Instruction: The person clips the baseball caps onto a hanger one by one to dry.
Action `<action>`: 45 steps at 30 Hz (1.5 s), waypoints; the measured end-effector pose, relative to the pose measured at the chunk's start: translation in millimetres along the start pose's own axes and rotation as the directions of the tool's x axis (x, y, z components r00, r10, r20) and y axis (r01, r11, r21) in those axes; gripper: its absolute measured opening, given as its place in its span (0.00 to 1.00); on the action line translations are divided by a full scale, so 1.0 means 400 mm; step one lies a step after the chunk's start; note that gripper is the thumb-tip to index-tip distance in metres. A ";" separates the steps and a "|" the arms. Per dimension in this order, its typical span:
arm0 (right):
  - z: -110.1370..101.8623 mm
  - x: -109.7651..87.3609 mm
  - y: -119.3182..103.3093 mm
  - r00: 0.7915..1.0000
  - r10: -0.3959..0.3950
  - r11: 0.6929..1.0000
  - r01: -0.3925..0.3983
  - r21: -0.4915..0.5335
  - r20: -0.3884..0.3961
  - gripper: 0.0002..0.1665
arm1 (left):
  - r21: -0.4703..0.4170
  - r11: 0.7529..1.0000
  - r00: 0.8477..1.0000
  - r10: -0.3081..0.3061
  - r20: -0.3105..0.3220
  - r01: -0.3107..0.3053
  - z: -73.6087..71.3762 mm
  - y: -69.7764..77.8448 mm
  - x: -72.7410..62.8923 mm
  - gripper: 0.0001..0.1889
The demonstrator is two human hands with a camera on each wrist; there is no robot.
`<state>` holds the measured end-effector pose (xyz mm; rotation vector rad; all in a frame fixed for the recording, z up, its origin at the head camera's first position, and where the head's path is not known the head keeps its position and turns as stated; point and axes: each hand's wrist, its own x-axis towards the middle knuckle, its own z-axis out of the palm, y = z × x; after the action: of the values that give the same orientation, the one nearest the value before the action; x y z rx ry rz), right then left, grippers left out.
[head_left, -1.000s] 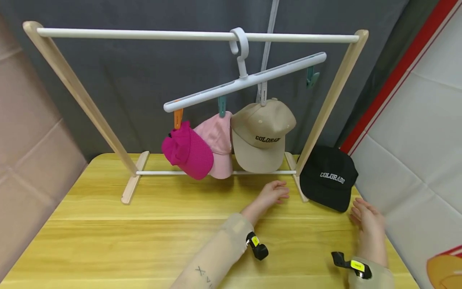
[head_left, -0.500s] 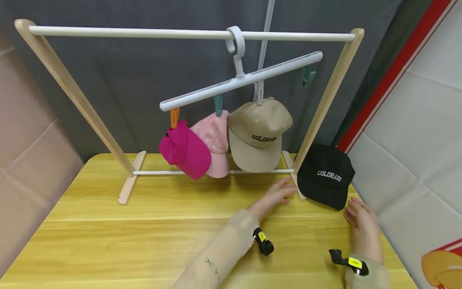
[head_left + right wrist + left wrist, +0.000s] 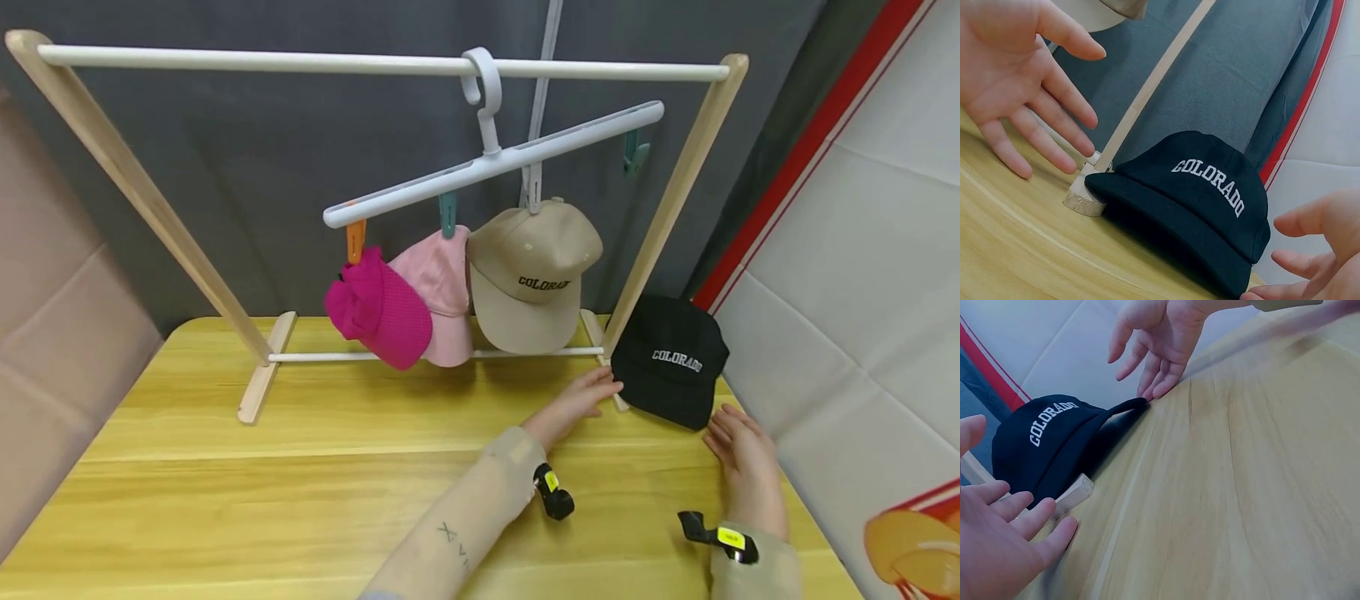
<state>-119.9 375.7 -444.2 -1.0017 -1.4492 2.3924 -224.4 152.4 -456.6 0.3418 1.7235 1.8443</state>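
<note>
A black baseball cap (image 3: pixel 670 367) with white COLORADO lettering rests on the table at the right foot of the rack, brim toward me. My left hand (image 3: pixel 573 406) is at the cap's left side with fingers spread, holding nothing. On the other side my right hand (image 3: pixel 742 454) has its fingers extended by the brim's right edge; in the left wrist view its fingertips lie at the brim tip, and whether they touch I cannot tell. From the tilted white hanger (image 3: pixel 495 165) hang a magenta cap (image 3: pixel 382 312), a pink cap (image 3: pixel 442 292) and a beige COLORADO cap (image 3: pixel 534 279).
The hanger hooks over the white top rail (image 3: pixel 225 60) of a wooden rack, whose right foot (image 3: pixel 592 327) lies beside the black cap. A green clip (image 3: pixel 633 154) hangs free at the hanger's right end. A white padded wall (image 3: pixel 847 333) rises along the table's right edge.
My left hand has moved right and forward to the black cap's left side. My right hand has come closer to the brim. The head view has shifted slightly.
</note>
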 end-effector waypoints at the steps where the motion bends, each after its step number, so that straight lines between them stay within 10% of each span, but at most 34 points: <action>1: 0.001 -0.001 -0.001 1.000 0.001 1.000 -0.001 0.001 0.008 0.24 | 0.001 1.000 1.000 -0.001 -0.003 0.001 0.001 0.001 0.002 0.31; 8: 0.017 -0.001 -0.007 1.000 0.007 1.000 -0.007 -0.015 0.011 0.28 | 0.016 1.000 1.000 -0.015 -0.006 0.015 0.007 0.014 0.010 0.31; 22: 0.015 0.012 -0.003 1.000 -0.017 0.998 0.017 -0.063 0.011 0.05 | 0.038 0.999 0.999 -0.032 0.006 0.032 0.012 0.019 0.009 0.32; 29: 0.015 0.013 -0.007 1.000 0.022 0.998 -0.021 -0.061 0.009 0.24 | 0.011 0.999 0.999 -0.033 -0.007 0.033 0.016 0.019 0.010 0.31; 45: 0.009 0.005 -0.010 0.999 0.036 0.993 -0.037 -0.116 -0.010 0.28 | -0.008 1.000 0.999 -0.025 -0.030 0.025 0.024 0.017 0.007 0.31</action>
<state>-124.4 376.3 -440.7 -1.0712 -1.5971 2.3492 -222.9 162.0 -449.4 0.2892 1.7325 1.8465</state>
